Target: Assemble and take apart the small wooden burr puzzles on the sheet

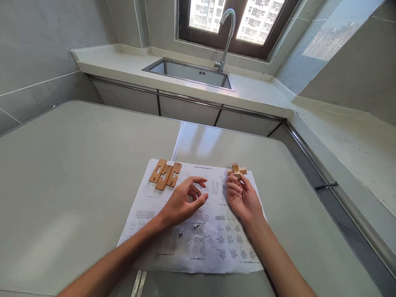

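Note:
My right hand [243,196] pinches a small wooden burr puzzle [236,170], a cross of interlocked blocks, near the upper right of the printed sheet. Over the middle of that sheet [198,247], my left hand [187,198] has its fingers curved and thumb apart, with nothing in between. To its upper left lie three flat wooden pieces with cut-outs [163,174], side by side and marked with numbers. Small diagrams and lines of print cover the paper, which is creased and partly hidden under both hands and forearms.
The paper lies on a large pale table [77,177] with a seam down its middle. Behind stands a counter with a steel sink [188,74] and a curved faucet [228,37] under a window. A metal rail [346,202] runs along the right counter.

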`<state>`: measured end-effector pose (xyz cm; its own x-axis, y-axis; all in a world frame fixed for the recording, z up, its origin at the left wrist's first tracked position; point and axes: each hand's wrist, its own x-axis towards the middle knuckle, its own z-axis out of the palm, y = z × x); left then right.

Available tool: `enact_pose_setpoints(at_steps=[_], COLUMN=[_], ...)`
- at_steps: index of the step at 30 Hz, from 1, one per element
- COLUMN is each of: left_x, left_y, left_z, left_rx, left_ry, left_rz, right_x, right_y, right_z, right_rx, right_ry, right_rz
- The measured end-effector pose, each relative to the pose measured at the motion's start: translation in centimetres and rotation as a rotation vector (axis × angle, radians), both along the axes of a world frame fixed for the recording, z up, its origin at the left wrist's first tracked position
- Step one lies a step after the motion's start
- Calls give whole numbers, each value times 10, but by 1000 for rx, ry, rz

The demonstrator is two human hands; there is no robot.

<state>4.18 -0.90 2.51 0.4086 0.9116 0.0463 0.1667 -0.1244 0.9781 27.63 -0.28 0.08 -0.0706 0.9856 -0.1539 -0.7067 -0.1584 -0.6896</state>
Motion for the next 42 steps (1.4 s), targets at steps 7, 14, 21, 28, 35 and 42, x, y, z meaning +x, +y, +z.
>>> enact_pose_setpoints(at_steps=[7, 14, 21, 28, 35, 42], left_x=[0, 0, -10, -32, -51, -52], left_y=[0, 1, 10, 31, 50, 51], left_z=[2, 3, 9, 14, -9, -23], left_rx=[-5, 4, -34, 268, 483, 460], left_ry=[23, 55, -69, 164, 585, 785], left_rz=[4, -8, 15, 454, 557, 408], right_x=[15, 19, 23, 17, -1, -10], right_y=[5, 5, 5, 5, -1, -1], right_z=[-13, -17, -20, -12, 4, 5], right_rx=[64, 54, 87, 15, -177, -157], right_ry=[-17, 105, 30, 177, 423, 229], right_rz=[-50, -77, -67, -77, -82, -60])
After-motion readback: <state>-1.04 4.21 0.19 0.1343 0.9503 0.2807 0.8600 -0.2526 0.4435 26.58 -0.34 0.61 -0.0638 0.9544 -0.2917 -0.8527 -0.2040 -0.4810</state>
